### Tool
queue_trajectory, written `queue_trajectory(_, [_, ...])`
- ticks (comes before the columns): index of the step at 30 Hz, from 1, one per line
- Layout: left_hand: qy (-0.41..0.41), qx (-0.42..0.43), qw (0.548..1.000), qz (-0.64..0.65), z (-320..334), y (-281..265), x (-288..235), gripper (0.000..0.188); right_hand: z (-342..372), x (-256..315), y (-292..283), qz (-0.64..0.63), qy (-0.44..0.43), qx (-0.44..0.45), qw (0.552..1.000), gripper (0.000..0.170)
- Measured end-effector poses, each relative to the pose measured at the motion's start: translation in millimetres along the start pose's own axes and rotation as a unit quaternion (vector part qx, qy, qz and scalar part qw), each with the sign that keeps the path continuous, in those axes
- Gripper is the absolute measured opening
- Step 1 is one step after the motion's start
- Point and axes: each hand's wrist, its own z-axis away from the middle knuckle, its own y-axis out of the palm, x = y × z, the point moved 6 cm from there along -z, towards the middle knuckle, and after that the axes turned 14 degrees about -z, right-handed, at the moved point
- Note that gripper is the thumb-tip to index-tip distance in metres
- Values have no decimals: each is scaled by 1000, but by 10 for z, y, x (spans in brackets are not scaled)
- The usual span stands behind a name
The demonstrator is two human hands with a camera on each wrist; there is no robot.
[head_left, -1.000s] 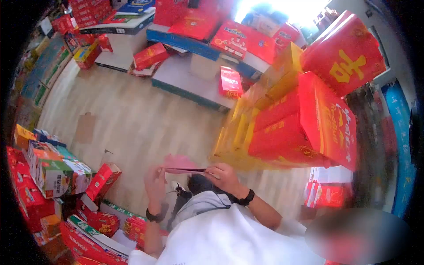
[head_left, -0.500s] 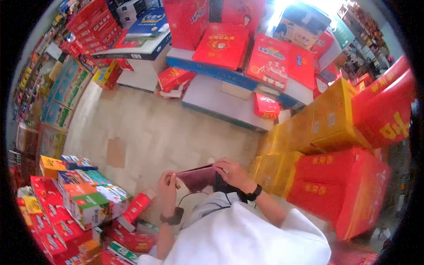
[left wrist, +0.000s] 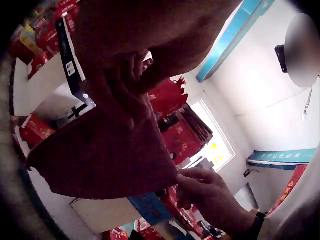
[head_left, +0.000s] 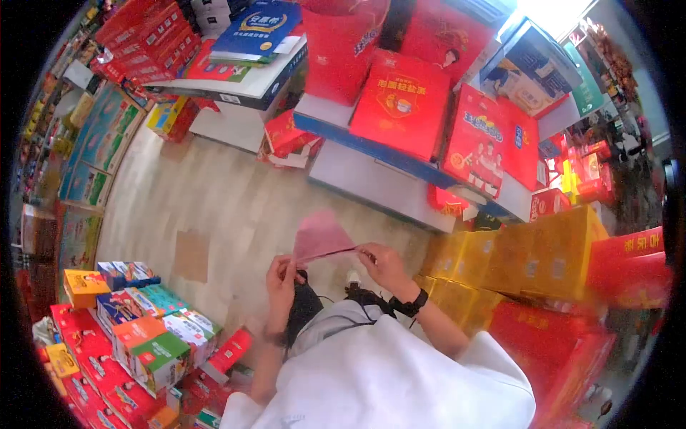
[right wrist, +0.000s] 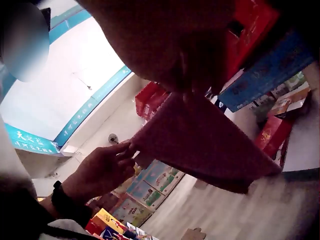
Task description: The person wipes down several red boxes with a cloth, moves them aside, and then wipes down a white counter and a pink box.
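Note:
A pink cloth, dark maroon in the shade of the wrist views, is spread between both hands in front of the body. My left hand pinches one end of its edge between thumb and fingers. At the other end of that edge, my right hand pinches the cloth with its fingertips. In the head view the loose part flares forward, away from the body. From the left wrist, the cloth appears as a broad sheet below the near hand; the right wrist view shows the cloth narrowing toward its lower corner.
Yellow cartons and red cartons stand stacked at the right. Gift boxes are piled at the left. Ahead, a display platform carries red boxes. A flat cardboard piece lies on the floor.
The cloth hung down between the hands half a second ago; now it is swung out forward. Both hands keep their hold. The head view has shifted, moving the cartons at the right lower in the picture.

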Motion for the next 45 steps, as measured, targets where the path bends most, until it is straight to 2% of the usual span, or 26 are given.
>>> queue_trajectory(2, [-1, 29, 1000, -9, -312, -136, -18, 9, -153, -226, 222, -19, 85, 3, 996, 17])
queue_trajectory(3, [-1, 53, 998, -17, -470, -171, -86, 10, -261, -197, 298, -14, 91, -5, 996, 17])
queue_trajectory(5, [6, 76, 997, -15, -756, -303, -213, 11, -465, -202, 403, -151, 163, -54, 973, 19])
queue_trajectory(8, [3, 110, 994, 4, -1241, -367, -279, 19, -779, -81, 500, -168, 154, -117, 967, 16])
queue_trajectory(12, [40, 147, 984, -91, -1763, -446, -528, 34, -1139, -58, 536, -144, 91, -164, 972, 24])
queue_trajectory(14, [118, 158, 978, -67, -2028, -316, -722, 42, -1393, -48, 471, -112, 108, -170, 973, 32])
queue_trajectory(16, [117, 180, 971, -102, -2360, -143, -793, 50, -1771, 60, 373, -107, 113, -160, 975, 45])
queue_trajectory(17, [177, 176, 961, -119, -2525, -26, -923, 54, -1938, 71, 312, -109, 115, -165, 973, 45])
queue_trajectory(18, [237, 168, 947, -137, -2696, 85, -1058, 59, -2140, 94, 265, -112, 93, -164, 976, 53])
queue_trajectory(19, [236, 170, 946, -143, -2894, 213, -1086, 59, -2346, 72, 215, -117, 70, -162, 977, 60])
queue_trajectory(20, [255, 164, 937, -173, -3068, 343, -1113, 64, -2548, -72, 177, -126, 74, -164, 976, 60])
queue_trajectory(22, [273, 170, 922, -216, -3364, 601, -1178, 68, -2900, -389, 173, -103, -9, -173, 979, 70])
queue_trajectory(23, [302, 172, 909, -230, -3484, 768, -1246, 70, -3023, -569, 228, -112, -6, -182, 977, 70])
queue_trajectory(24, [333, 174, 895, -242, -3621, 921, -1307, 72, -3169, -751, 272, -37, 18, -198, 979, 72])
queue_trajectory(25, [341, 164, 889, -259, -3787, 1043, -1127, 71, -3264, -941, 304, 38, 47, -210, 976, 73])
queue_trajectory(26, [338, 174, 885, -268, -3947, 1086, -924, 71, -3340, -1116, 355, 29, 55, -217, 974, 73])
queue_trajectory(27, [365, 177, 846, -346, -4076, 1135, -719, 75, -3407, -1304, 419, 20, 63, -190, 980, 75])
queue_trajectory(28, [392, 178, 800, -419, -4138, 1193, -673, 78, -3478, -1348, 438, 12, 69, -164, 984, 77])
queue_trajectory(29, [392, 184, 796, -423, -4181, 1209, -631, 78, -3483, -1348, 450, 7, 72, -170, 983, 77])
queue_trajectory(31, [364, 211, 703, -573, -4164, 1247, -489, 80, -3406, -1161, 380, 30, 138, -216, 966, 82])
queue_trajectory(34, [317, 242, 692, -602, -4217, 1209, -398, 81, -3496, -1227, 474, 122, 135, -187, 965, 85])
queue_trajectory(38, [235, 279, 695, -620, -4366, 1084, -393, 72, -3635, -1258, 614, 110, 123, -174, 971, 84])
queue_trajectory(40, [330, 221, 704, -589, -4421, 1002, -472, 74, -3713, -1183, 605, 116, 131, -183, 967, 82])
queue_trajectory(41, [329, 220, 705, -588, -4468, 940, -442, 74, -3757, -1175, 643, 118, 131, -182, 968, 82])
queue_trajectory(43, [405, 207, 660, -598, -4496, 872, -526, 75, -3830, -1249, 759, 128, 162, -175, 963, 79])
queue_trajectory(45, [382, 240, 684, -573, -4553, 794, -537, 76, -3851, -1314, 870, 141, 161, -179, 960, 77])
